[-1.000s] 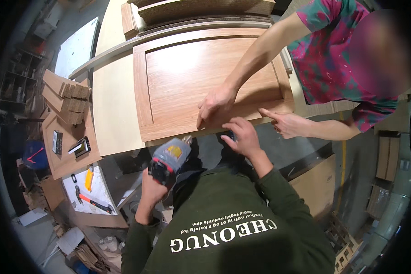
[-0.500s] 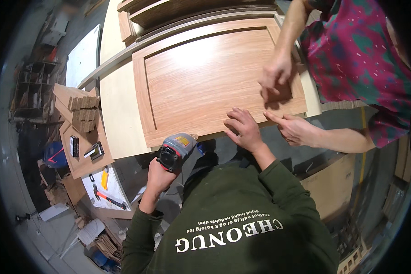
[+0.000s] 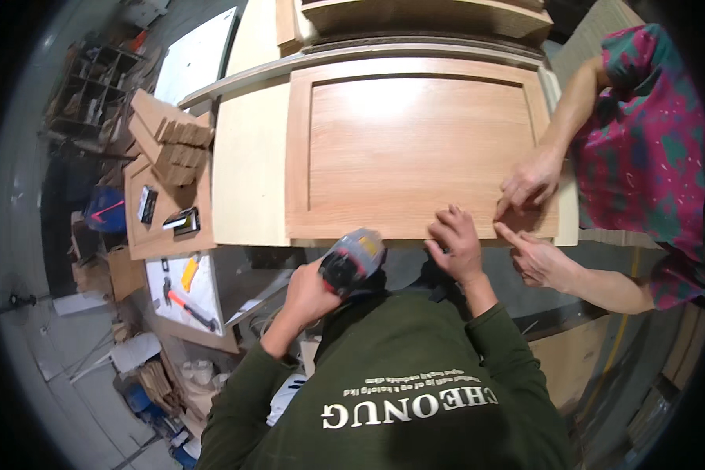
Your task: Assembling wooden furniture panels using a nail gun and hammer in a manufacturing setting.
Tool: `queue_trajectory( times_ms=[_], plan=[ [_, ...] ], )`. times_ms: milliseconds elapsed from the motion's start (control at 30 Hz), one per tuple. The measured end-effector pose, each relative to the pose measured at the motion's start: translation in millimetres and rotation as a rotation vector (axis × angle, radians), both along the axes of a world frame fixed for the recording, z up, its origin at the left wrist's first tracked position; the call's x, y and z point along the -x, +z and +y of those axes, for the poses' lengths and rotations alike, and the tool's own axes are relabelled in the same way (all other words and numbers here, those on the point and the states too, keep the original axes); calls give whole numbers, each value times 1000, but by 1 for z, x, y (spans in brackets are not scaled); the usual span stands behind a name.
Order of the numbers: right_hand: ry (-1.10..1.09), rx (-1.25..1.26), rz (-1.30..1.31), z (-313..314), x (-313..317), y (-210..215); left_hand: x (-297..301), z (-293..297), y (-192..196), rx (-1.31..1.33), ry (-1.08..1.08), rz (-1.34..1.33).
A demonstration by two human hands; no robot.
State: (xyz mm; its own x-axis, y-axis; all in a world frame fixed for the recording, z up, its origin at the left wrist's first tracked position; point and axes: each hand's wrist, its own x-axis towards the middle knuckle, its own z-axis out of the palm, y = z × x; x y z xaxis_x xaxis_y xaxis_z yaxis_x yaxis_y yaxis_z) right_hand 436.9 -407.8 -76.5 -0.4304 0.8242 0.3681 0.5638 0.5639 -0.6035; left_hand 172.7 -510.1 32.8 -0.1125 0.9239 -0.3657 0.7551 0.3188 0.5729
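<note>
A framed wooden panel (image 3: 415, 149), like a cabinet door, lies flat on the bench in front of me. My left hand (image 3: 309, 294) is wrapped around a grey, red and black nail gun (image 3: 354, 258) at the panel's near edge, left of the middle. Its grip and nose are mostly hidden from above. My right hand (image 3: 458, 244) rests at the near edge with fingers spread, the fingertips over the frame. To its right, the co-worker's hands (image 3: 534, 188) are at the panel's near right corner, one on top and one with a finger pointing at the edge.
Beyond the panel runs a long rail (image 3: 415, 48) with stacked boards (image 3: 427, 19) behind. At left, a small panel (image 3: 137, 235) carries wood strips (image 3: 182, 149) and small boxes (image 3: 184, 222). Below it lie a hammer (image 3: 192, 309) and a yellow tool (image 3: 189, 272). The co-worker (image 3: 642, 157) stands at right.
My view has shifted, so the bench sits further right and lower. The nail gun has tilted and its nose no longer shows at the edge. The co-worker's upper hand has moved closer to the panel's corner.
</note>
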Motion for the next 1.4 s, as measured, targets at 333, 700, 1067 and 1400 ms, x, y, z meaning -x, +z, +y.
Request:
queue_trajectory(
  times_ms=[333, 700, 1067, 1400],
  plan=[
    [-526, 249, 134, -65, -65, 0, -20, -29, 15, -142, 58, -309],
    [-425, 218, -105, -77, -178, -27, -117, 91, 15, 119, -104, -368],
    [-532, 463, 18, -97, -223, -48, -157, 119, -1, 235, -113, -339],
    [-582, 495, 127, -101, -233, -60, -162, 122, 5, 258, -118, -256]
  ],
)
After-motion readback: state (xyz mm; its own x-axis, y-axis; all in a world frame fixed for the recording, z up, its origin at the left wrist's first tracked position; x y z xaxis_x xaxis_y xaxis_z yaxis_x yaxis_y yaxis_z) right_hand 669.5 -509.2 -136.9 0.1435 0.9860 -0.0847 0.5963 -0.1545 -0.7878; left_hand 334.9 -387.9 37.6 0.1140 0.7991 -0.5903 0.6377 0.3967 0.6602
